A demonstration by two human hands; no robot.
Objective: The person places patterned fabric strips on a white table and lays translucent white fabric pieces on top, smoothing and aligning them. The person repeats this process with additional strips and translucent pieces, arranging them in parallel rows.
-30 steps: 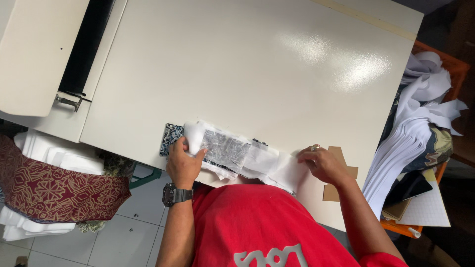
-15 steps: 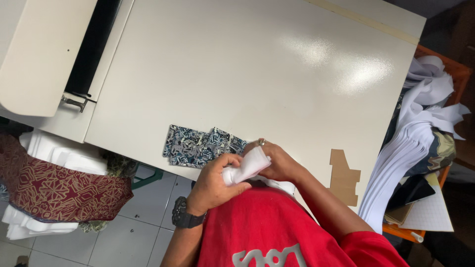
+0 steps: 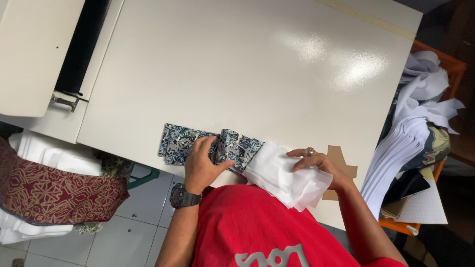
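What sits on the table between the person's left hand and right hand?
In the head view, between the left hand and right hand lie the folded end of the blue-black patterned fabric strip and the white cloth, under the right hand.

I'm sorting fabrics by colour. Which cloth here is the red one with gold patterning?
The red and gold cloth draped over the white stack at the table's left, beside the left hand. The piece under the hands is blue-black patterned fabric; the right hand presses white cloth.

The left hand (image 3: 200, 165) covers the middle of the patterned cloth strip (image 3: 237, 146); the white paper (image 3: 284, 178) hides its right end.
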